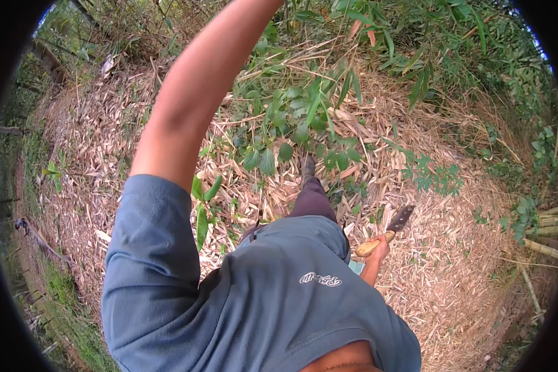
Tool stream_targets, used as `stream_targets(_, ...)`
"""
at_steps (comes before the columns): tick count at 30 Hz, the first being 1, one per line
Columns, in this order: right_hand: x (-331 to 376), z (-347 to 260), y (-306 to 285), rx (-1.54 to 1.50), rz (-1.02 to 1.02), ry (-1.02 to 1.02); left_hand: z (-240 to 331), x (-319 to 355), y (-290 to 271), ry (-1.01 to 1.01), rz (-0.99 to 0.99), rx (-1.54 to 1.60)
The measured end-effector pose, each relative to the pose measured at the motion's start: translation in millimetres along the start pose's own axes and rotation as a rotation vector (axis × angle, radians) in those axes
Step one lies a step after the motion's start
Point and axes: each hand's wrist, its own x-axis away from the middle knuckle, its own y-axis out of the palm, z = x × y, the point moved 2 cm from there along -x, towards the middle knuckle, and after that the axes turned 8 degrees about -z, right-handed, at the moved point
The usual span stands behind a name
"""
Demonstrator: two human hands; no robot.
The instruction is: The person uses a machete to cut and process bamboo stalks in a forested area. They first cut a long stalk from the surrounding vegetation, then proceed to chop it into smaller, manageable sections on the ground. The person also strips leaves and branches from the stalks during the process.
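My left arm [189,105] stretches up and forward across the view, and its hand is beyond the upper edge. Down at my right side, my right hand [381,249] is closed around the pale wooden handle of a machete [401,218]. Its short, dark, broad blade points forward and to the right, over the dry leaves. The butt of the handle [367,248] sticks out behind the fingers. Leafy green plants [291,118] grow in front of me, beneath the raised forearm.
Dry fallen leaves [446,260] cover the ground. One dark shoe [307,167] stands among low plants. Dense bamboo foliage [428,43] rises ahead and to the right. Cut bamboo poles [545,248] lie at the far right. A grassy strip [68,297] runs along the left.
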Motion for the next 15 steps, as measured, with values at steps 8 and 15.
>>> stream_targets(8,-15,-33,147,0.978,-0.476,-0.308,72,561,-33,-1.338,-0.743,0.150)
stream_targets(15,-87,-82,320,1.081,-0.563,-0.551,187,686,-53,-1.876,-0.757,0.213)
